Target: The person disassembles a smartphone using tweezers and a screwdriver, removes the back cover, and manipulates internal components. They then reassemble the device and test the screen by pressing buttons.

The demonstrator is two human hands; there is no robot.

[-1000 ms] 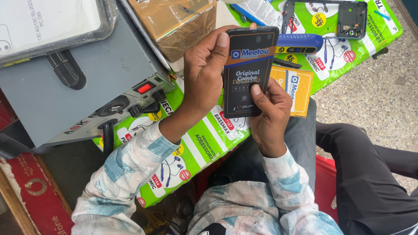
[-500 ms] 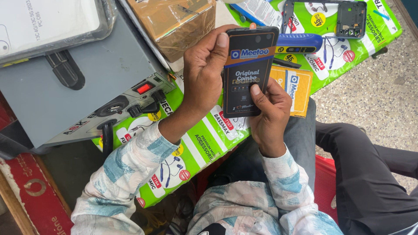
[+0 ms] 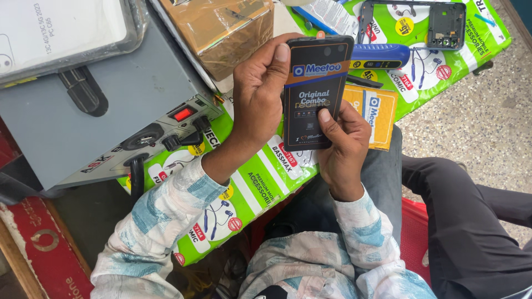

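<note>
Hands up at chest height: the left hand (image 3: 257,99) wraps the dark flat screen panel (image 3: 316,91) from its left edge, thumb pressed along the upper front, while the right hand (image 3: 343,141) cups the lower edge, thumb flat on the face (panel upright, above the green printed sheet (image 3: 260,182)). Grey box (image 3: 83,111) sits left.

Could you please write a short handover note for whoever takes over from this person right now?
Left hand: grips the flat black rectangular phone-screen panel along its left edge, thumb near the top.
Right hand: supports the panel's lower right, thumb on its face.
Panel: upright over the green printed mat, protective label on.
Nearby: blue-handled tool, dark phone frame, yellow packet.
Left: label unpeeled, frame empty.
</note>
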